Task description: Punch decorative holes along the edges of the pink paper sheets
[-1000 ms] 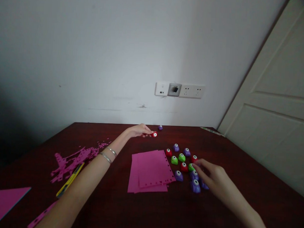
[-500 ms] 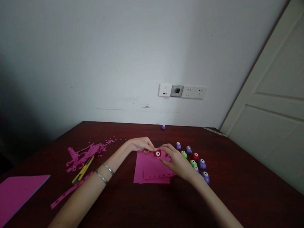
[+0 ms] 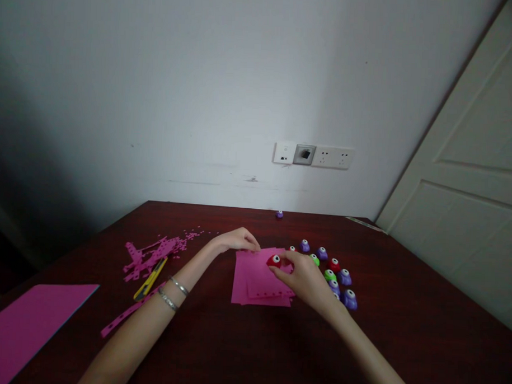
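My right hand [image 3: 304, 277] pinches a small red paper punch [image 3: 274, 261] over the far edge of a stack of pink paper sheets [image 3: 257, 279] with holes punched along one edge. My left hand [image 3: 236, 239] rests with curled fingers on the far left corner of the same stack and holds it down. Two bracelets sit on my left wrist. A cluster of purple, green and red punches [image 3: 331, 273] lies just right of the paper, partly hidden behind my right hand.
On the dark red table [image 3: 242, 343] lie pink paper scraps [image 3: 153, 251], a yellow utility knife [image 3: 150, 279], a punched pink strip [image 3: 128, 316] and a large pink sheet [image 3: 24, 324] at the front left. A lone purple punch [image 3: 279, 214] stands near the wall. A door [image 3: 469, 210] is at right.
My left hand brought the red punch from the far table to the paper; my right hand left the cluster and took the punch. My left hand now presses on the paper's corner.
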`<state>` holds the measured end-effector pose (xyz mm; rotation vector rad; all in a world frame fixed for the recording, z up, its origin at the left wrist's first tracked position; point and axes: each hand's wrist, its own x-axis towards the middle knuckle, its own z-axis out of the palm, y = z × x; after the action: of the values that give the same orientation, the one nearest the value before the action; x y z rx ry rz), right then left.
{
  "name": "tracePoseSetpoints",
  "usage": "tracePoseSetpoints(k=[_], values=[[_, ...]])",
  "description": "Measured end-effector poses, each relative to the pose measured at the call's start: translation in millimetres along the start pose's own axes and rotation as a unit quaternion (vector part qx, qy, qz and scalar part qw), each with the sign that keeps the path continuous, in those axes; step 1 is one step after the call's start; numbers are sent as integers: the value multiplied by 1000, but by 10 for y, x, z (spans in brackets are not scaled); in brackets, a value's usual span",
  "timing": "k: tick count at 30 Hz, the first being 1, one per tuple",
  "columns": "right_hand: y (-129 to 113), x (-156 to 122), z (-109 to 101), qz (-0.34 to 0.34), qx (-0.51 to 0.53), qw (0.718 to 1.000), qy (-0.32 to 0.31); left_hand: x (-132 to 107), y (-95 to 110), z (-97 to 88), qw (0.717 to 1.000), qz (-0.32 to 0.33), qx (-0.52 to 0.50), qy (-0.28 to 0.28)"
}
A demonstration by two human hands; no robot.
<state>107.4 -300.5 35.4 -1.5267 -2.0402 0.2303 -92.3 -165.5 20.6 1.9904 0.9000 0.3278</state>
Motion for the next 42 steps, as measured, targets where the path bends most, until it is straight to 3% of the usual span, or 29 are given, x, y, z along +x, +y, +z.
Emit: tracePoseSetpoints(k=[5,10,17,29,42], values=[[13,-153,254,48,66,996,-34,33,-224,-19,988,-17,130,80],[51,-243,452,32,41,997,-58,56,-283,35,983,-22,157,95],[77,-290,505,45,-5,997,-70,118,-302,92,978,-27,173,110],[72,-313,573,52,-23,995,-78,287,-509,85,987,-36,123,99],[112,-341,642,32,-28,998,-49,263,-434,70,987,-35,97,121]])
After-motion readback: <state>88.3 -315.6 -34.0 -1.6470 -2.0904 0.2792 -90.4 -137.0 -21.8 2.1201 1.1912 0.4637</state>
